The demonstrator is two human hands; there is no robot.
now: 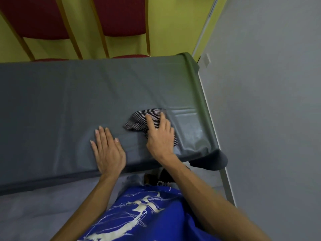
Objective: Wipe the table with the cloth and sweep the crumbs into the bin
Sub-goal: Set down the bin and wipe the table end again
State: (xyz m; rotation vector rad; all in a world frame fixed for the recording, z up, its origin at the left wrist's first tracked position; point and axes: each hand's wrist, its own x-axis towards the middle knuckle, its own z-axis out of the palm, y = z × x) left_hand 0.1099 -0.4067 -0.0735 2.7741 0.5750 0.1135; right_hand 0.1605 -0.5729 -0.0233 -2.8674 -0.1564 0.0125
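A table covered with a grey plastic sheet [69, 101] fills the middle of the view. A bunched black-and-white striped cloth [139, 121] lies on it toward the right end. My right hand [160, 136] lies on top of the cloth with fingers spread, pressing it against the sheet. My left hand [107, 148] rests flat on the sheet near the front edge, a little left of the cloth, fingers straight. I cannot make out any crumbs on the sheet, and no bin shows in this view.
Two red chairs with gold frames [119, 18] stand behind the table against a yellow-green wall. A grey wall [269, 101] runs close along the table's right end. The sheet hangs over the front right corner [215, 160]. My blue printed shirt [144, 214] fills the foreground.
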